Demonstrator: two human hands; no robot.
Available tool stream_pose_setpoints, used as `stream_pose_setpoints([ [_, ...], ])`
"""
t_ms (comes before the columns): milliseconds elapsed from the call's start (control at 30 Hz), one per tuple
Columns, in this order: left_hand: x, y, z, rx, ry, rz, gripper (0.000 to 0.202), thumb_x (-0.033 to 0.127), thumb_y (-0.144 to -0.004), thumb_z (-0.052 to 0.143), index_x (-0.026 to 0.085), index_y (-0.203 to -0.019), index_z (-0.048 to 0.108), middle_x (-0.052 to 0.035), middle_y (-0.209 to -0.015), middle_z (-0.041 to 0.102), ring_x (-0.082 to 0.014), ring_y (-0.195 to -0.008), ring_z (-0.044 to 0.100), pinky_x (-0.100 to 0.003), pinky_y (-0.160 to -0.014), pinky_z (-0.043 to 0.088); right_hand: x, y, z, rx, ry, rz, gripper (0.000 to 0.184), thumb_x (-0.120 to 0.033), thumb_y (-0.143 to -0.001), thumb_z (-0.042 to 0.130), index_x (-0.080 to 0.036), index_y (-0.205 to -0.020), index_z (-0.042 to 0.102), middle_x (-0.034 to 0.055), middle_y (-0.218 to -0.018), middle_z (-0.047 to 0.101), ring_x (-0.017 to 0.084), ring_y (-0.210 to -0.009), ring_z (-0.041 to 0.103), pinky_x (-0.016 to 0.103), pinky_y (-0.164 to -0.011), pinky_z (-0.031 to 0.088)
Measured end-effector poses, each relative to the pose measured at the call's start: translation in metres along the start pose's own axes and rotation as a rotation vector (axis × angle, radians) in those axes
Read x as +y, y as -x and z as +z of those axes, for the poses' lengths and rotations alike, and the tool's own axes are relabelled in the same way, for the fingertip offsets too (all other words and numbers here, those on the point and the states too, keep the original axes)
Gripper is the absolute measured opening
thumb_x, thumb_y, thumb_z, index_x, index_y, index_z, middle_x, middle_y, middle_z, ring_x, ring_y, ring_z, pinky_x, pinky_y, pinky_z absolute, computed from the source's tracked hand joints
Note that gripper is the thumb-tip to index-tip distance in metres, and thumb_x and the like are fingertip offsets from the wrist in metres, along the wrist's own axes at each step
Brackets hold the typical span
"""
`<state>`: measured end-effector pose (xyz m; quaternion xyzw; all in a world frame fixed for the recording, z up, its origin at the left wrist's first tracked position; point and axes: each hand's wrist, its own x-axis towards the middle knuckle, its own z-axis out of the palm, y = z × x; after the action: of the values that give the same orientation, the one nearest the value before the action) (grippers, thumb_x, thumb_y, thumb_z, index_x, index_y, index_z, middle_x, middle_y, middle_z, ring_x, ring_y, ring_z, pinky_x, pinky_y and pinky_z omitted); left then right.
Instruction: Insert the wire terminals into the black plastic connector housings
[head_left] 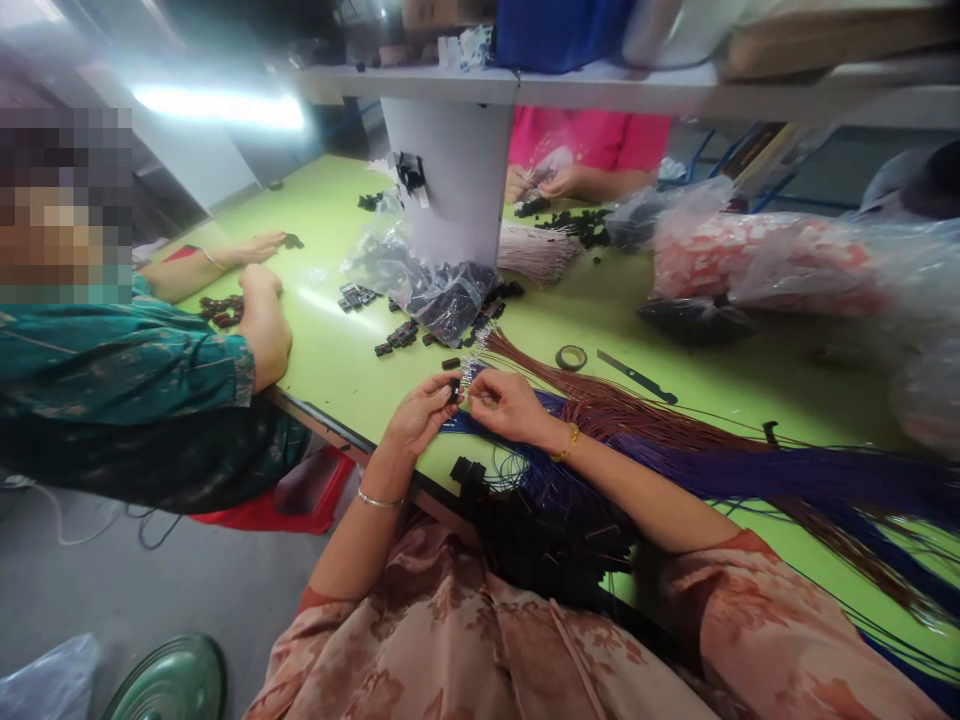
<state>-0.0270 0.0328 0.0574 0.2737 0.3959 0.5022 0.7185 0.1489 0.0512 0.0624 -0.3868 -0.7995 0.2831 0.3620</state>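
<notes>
My left hand (420, 412) pinches a small black plastic connector (454, 391) between thumb and fingers near the table's front edge. Close beside it, my right hand (514, 405) is closed in a pinch at the end of a thin wire, its tip facing the connector. Whether the wire touches the connector I cannot tell. Under and beyond my right hand run a bundle of brown wires (600, 400) and a bundle of blue wires (750, 475), with metal terminals at their ends. A dark connector (450, 364) lies just beyond my left fingers.
Loose connectors (401, 335) and a clear bag of dark parts (450, 300) lie ahead. To the right are a tape roll (571, 357) and a dark blade (637, 377). Black parts (555, 540) gather before my body. Co-workers sit left and opposite; a shelf (600, 85) hangs overhead.
</notes>
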Motion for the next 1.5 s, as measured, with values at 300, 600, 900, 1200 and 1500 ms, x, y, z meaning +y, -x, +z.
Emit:
stream_pose_setpoints([
  [300,0.002,0.003,0.000,0.029,-0.043,-0.004,0.029,0.012,-0.065,0.079,0.013,-0.093,0.071,-0.0019,-0.080,0.068,-0.0070,-0.066,0.062,-0.017,-0.063,0.052,-0.002,0.001,-0.001,-0.048,0.127,-0.050,0.002,-0.018,-0.076,0.053,-0.019,-0.074,0.053,0.0010,-0.071,0.056,0.013,-0.066,0.048,0.024,-0.064,0.035],
  [600,-0.012,0.000,-0.001,0.114,-0.091,0.011,0.031,0.016,-0.058,0.084,0.012,-0.084,0.067,-0.0002,-0.068,0.067,-0.0053,-0.055,0.059,-0.016,-0.056,0.048,0.008,0.002,0.007,-0.191,0.401,-0.164,0.013,-0.021,-0.085,0.047,-0.016,-0.082,0.058,0.0085,-0.079,0.061,0.018,-0.071,0.049,0.029,-0.066,0.034],
  [900,-0.023,0.007,-0.006,0.187,-0.078,0.056,0.035,0.019,-0.054,0.086,0.013,-0.082,0.066,0.0000,-0.068,0.068,-0.0060,-0.056,0.059,-0.017,-0.056,0.048,0.004,0.007,0.016,-0.195,0.230,-0.066,0.008,-0.019,-0.080,0.052,-0.016,-0.076,0.058,0.0042,-0.072,0.061,0.014,-0.065,0.049,0.025,-0.062,0.032],
  [1200,-0.022,0.009,-0.008,0.161,-0.133,0.017,0.033,0.017,-0.059,0.083,0.013,-0.087,0.066,0.0004,-0.070,0.066,-0.0062,-0.059,0.060,-0.017,-0.058,0.051,0.040,-0.026,-0.020,-0.155,0.417,0.292,0.022,-0.024,-0.088,0.047,-0.015,-0.086,0.066,0.0085,-0.088,0.070,0.017,-0.076,0.057,0.026,-0.069,0.036],
  [1500,-0.024,0.001,-0.009,0.155,-0.113,0.016,0.034,0.016,-0.060,0.081,0.011,-0.091,0.066,-0.0013,-0.073,0.065,-0.0072,-0.062,0.061,-0.017,-0.060,0.052,0.059,-0.028,-0.020,-0.317,0.683,0.378,0.024,-0.026,-0.094,0.040,-0.015,-0.102,0.060,0.0146,-0.102,0.069,0.024,-0.087,0.063,0.029,-0.070,0.038],
])
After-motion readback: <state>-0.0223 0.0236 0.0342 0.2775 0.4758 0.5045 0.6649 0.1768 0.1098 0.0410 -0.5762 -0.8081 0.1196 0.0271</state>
